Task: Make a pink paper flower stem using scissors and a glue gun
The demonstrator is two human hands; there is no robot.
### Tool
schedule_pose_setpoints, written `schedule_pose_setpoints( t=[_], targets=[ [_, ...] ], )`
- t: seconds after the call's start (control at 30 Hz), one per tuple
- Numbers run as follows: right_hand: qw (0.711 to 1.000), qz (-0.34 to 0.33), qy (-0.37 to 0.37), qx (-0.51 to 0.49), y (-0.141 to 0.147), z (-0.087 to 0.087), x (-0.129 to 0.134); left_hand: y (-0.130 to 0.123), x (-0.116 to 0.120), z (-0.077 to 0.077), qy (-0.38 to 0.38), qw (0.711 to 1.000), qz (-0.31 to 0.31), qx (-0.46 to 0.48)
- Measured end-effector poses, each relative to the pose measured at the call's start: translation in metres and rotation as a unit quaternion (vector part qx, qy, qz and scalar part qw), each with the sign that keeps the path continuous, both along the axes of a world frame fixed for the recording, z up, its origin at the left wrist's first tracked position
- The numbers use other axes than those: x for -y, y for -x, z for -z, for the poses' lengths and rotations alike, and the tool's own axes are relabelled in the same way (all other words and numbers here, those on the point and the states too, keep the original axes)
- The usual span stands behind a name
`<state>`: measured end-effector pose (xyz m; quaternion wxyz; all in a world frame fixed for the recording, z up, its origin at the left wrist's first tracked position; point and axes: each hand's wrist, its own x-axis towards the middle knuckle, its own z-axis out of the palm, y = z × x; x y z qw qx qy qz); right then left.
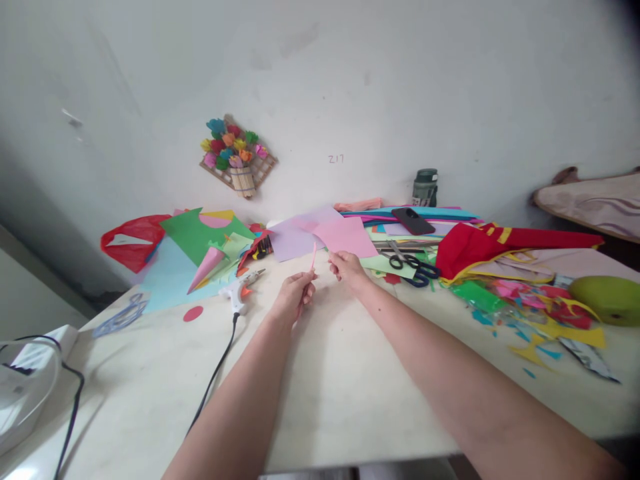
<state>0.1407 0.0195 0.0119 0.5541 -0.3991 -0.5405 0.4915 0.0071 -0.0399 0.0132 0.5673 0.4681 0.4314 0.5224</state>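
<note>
Near the middle of the table, my left hand (296, 292) is closed on a thin pink strip (314, 256), which stands up from the fingertips. Just to its right, my right hand (345, 267) has its fingers pinched together; whatever is between them is too small to make out. The two hands are a short way apart. Behind them lies a pink paper sheet (350, 237) beside a lilac sheet (290, 241). A white glue gun (235, 294) rests left of my left hand, and black scissors (420, 268) lie right of my right hand.
At the left are a power strip (37, 353), a pink paper cone (206, 267) and a red paper circle (193, 313). A phone (413, 221), a green bottle (425, 187), a red apron (465, 250), paper scraps and a green fruit (607, 300) occupy the right side.
</note>
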Motion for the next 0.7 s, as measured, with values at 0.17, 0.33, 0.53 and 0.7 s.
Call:
schedule_pose_setpoints(
  t=[0.17, 0.33, 0.53, 0.7],
  targets=[
    [0.999, 0.015, -0.02, 0.04, 0.001, -0.002, 0.0, 0.002, 0.001, -0.001, 0.001, 1.0, 0.004, 0.015],
    [0.997, 0.025, -0.035, 0.063, 0.0, 0.003, -0.002, 0.001, 0.001, -0.003, 0.002, 1.0, -0.008, 0.013],
    [0.996, -0.087, -0.001, 0.019, 0.002, 0.003, 0.003, 0.001, 0.001, -0.005, -0.003, 0.999, -0.027, 0.019],
    [0.985, -0.169, 0.027, 0.003, 0.004, -0.003, 0.012, 0.002, -0.001, 0.0, -0.021, 1.0, -0.009, 0.01]
  ],
)
